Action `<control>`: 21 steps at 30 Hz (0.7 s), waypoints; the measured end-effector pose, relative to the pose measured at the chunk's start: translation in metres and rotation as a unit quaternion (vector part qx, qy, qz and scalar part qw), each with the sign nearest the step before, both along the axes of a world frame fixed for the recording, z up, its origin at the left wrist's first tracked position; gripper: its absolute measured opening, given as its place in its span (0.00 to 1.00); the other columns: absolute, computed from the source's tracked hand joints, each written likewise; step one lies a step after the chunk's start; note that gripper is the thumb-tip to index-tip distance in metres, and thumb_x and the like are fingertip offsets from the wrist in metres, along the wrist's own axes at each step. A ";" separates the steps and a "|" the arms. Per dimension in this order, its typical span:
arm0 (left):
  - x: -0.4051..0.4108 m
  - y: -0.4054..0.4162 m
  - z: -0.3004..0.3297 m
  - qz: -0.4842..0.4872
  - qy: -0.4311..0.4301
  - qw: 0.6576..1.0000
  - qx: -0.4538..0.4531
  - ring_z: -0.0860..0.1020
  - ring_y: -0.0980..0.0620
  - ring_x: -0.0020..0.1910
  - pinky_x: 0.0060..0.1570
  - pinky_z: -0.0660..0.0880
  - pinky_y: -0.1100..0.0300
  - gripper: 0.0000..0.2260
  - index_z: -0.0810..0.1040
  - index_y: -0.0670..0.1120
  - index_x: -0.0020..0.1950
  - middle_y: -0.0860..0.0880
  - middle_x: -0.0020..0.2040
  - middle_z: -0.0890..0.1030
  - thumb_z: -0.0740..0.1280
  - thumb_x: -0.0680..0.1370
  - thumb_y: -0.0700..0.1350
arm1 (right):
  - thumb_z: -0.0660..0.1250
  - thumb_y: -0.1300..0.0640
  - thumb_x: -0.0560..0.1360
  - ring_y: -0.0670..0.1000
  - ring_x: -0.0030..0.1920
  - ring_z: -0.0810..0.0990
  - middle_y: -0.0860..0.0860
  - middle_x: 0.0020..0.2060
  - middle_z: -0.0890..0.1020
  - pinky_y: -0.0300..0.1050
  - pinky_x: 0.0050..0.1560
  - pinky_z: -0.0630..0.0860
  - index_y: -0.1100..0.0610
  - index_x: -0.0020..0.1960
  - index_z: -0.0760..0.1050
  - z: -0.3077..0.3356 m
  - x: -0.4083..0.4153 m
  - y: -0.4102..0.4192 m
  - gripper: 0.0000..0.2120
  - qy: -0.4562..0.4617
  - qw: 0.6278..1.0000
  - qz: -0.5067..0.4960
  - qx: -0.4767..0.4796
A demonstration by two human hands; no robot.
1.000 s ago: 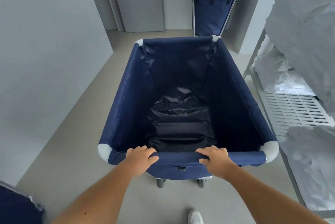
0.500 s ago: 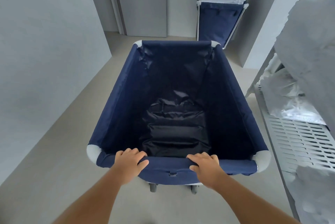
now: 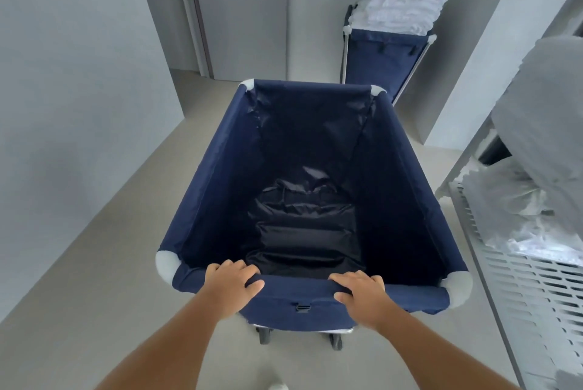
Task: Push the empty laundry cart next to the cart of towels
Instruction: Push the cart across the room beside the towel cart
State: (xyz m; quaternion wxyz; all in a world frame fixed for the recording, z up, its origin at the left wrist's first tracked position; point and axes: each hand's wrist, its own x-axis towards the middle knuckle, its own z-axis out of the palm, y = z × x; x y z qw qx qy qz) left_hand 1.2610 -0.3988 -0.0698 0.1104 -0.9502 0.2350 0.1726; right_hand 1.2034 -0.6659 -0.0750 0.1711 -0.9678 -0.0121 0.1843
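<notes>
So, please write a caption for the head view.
Both hands, left hand and right hand, grip the empty cart, towel cart ahead.

carts: 2, one empty laundry cart and one cart of towels beyond its far right corner | hands: 2 on the empty cart's near rim, left hand, right hand | doors: 1, door beyond the empty cart | shelving racks: 1, rack right of the empty cart

My left hand and right hand sit on the near rim of the empty cart. The towel cart stands beyond it, far right, beside the door. Shelving runs along my right.
</notes>
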 end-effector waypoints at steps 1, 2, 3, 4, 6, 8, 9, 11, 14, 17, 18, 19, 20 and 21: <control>0.018 -0.001 -0.001 -0.004 0.002 1.000 0.000 0.69 0.45 0.62 0.49 0.57 0.54 0.20 0.64 0.51 0.72 0.49 0.68 0.69 0.57 0.80 0.43 | 0.53 0.54 0.80 0.48 0.64 0.68 0.44 0.62 0.74 0.46 0.60 0.58 0.44 0.68 0.65 0.000 0.017 -0.001 0.17 0.005 1.000 -0.002 -0.004; 0.034 -0.001 -0.003 -0.006 0.004 1.000 -0.002 0.69 0.45 0.62 0.49 0.57 0.54 0.20 0.64 0.51 0.72 0.50 0.69 0.69 0.57 0.80 0.43 | 0.53 0.53 0.80 0.48 0.64 0.68 0.44 0.63 0.74 0.45 0.60 0.57 0.44 0.68 0.65 0.000 0.032 -0.002 0.17 0.011 1.000 -0.006 -0.004; 0.052 -0.002 -0.003 -0.009 0.010 1.000 -0.003 0.69 0.45 0.63 0.49 0.57 0.54 0.20 0.64 0.51 0.72 0.50 0.69 0.69 0.56 0.80 0.43 | 0.53 0.53 0.81 0.48 0.65 0.67 0.43 0.63 0.74 0.45 0.60 0.57 0.44 0.69 0.64 -0.001 0.050 -0.003 0.17 0.013 1.000 -0.009 -0.008; 0.063 -0.003 -0.002 -0.008 0.016 1.000 -0.006 0.69 0.45 0.63 0.49 0.57 0.54 0.20 0.64 0.51 0.72 0.50 0.70 0.69 0.56 0.80 0.43 | 0.53 0.53 0.81 0.48 0.65 0.67 0.43 0.63 0.73 0.45 0.60 0.57 0.44 0.69 0.64 0.001 0.060 -0.005 0.17 0.017 1.000 -0.011 -0.010; 0.090 -0.006 -0.002 -0.009 0.030 0.999 -0.013 0.69 0.45 0.63 0.49 0.58 0.53 0.20 0.64 0.51 0.72 0.51 0.70 0.69 0.56 0.80 0.44 | 0.53 0.52 0.81 0.48 0.65 0.67 0.43 0.63 0.74 0.45 0.62 0.57 0.44 0.69 0.63 0.001 0.085 -0.007 0.17 0.022 1.000 -0.016 -0.012; 0.114 -0.010 -0.001 0.017 0.034 0.998 -0.044 0.70 0.45 0.63 0.52 0.62 0.51 0.18 0.67 0.51 0.70 0.51 0.68 0.71 0.55 0.81 0.49 | 0.54 0.52 0.81 0.48 0.66 0.67 0.44 0.65 0.73 0.47 0.64 0.58 0.44 0.70 0.63 0.000 0.106 -0.008 0.18 0.020 0.999 -0.023 -0.016; 0.124 -0.012 0.000 0.048 0.037 0.996 -0.067 0.70 0.46 0.63 0.56 0.63 0.51 0.17 0.69 0.52 0.69 0.51 0.66 0.73 0.54 0.81 0.52 | 0.54 0.51 0.81 0.49 0.67 0.67 0.44 0.65 0.73 0.47 0.65 0.58 0.44 0.70 0.63 0.001 0.115 -0.009 0.18 0.019 0.999 -0.025 -0.022; 0.145 -0.015 -0.002 0.081 0.039 0.992 -0.084 0.73 0.49 0.60 0.55 0.64 0.54 0.18 0.71 0.55 0.66 0.52 0.61 0.76 0.52 0.80 0.55 | 0.54 0.51 0.81 0.49 0.67 0.66 0.44 0.66 0.72 0.47 0.66 0.58 0.44 0.70 0.63 -0.002 0.136 -0.011 0.18 0.024 0.999 -0.029 -0.027; 0.163 -0.020 -0.005 0.082 0.034 0.992 -0.085 0.73 0.50 0.57 0.53 0.64 0.56 0.18 0.71 0.56 0.66 0.53 0.58 0.77 0.50 0.79 0.55 | 0.54 0.51 0.81 0.49 0.67 0.67 0.44 0.66 0.73 0.47 0.65 0.58 0.44 0.70 0.63 -0.001 0.154 -0.015 0.18 0.020 0.999 -0.030 -0.032; 0.186 -0.023 -0.005 0.080 0.033 0.993 -0.086 0.73 0.50 0.57 0.55 0.64 0.55 0.18 0.70 0.56 0.66 0.53 0.58 0.76 0.50 0.80 0.55 | 0.53 0.52 0.80 0.49 0.66 0.67 0.45 0.65 0.73 0.46 0.63 0.58 0.44 0.70 0.63 -0.002 0.177 -0.018 0.18 0.018 0.999 -0.028 -0.036; 0.194 -0.023 -0.005 0.080 0.031 0.993 -0.087 0.73 0.50 0.57 0.54 0.64 0.55 0.18 0.70 0.56 0.66 0.53 0.58 0.76 0.50 0.80 0.55 | 0.53 0.52 0.81 0.49 0.66 0.67 0.45 0.65 0.73 0.46 0.63 0.58 0.44 0.70 0.64 -0.002 0.184 -0.018 0.18 0.017 0.999 -0.028 -0.038; 0.202 -0.025 -0.005 0.074 0.030 0.993 -0.084 0.73 0.50 0.56 0.53 0.63 0.55 0.18 0.70 0.56 0.66 0.53 0.58 0.76 0.50 0.80 0.54 | 0.53 0.52 0.81 0.49 0.66 0.67 0.45 0.65 0.73 0.46 0.63 0.58 0.44 0.70 0.63 -0.002 0.193 -0.020 0.18 0.015 0.999 -0.028 -0.038; 0.212 -0.027 -0.006 0.067 0.030 0.994 -0.078 0.73 0.50 0.57 0.52 0.62 0.55 0.18 0.69 0.55 0.67 0.53 0.58 0.76 0.50 0.80 0.53 | 0.53 0.52 0.81 0.49 0.66 0.67 0.44 0.66 0.73 0.46 0.63 0.58 0.44 0.70 0.63 -0.003 0.203 -0.023 0.18 0.015 0.999 -0.029 -0.039; 0.220 -0.030 -0.006 0.061 0.029 0.995 -0.074 0.72 0.49 0.57 0.51 0.61 0.55 0.17 0.69 0.55 0.67 0.52 0.58 0.76 0.50 0.80 0.53 | 0.53 0.52 0.81 0.49 0.67 0.67 0.44 0.66 0.73 0.46 0.63 0.58 0.44 0.70 0.63 -0.002 0.211 -0.026 0.18 0.014 0.999 -0.030 -0.041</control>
